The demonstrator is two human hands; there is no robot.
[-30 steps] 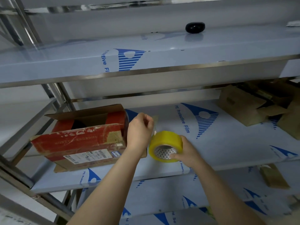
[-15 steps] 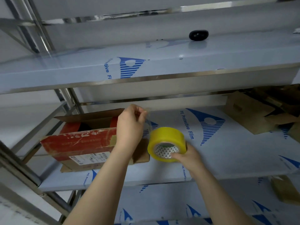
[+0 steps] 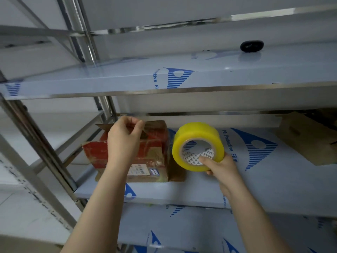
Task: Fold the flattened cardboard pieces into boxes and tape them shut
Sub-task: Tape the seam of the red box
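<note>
Head: red box (image 3: 153, 148) on shelf (image 3: 200, 190), flap up

Even, soft daylight, glare streaks on the steel shelf edges (image 3: 182, 91), slight motion blur, wide-angle bowing.

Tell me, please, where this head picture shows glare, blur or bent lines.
Head view: glare streaks the steel rail at the top. Head view: the left hand is softly blurred, and the clear tape strip it pinches hardly shows; the yellow tape roll in the right hand is sharper. Head view: the wide lens splays the shelf posts.
</note>
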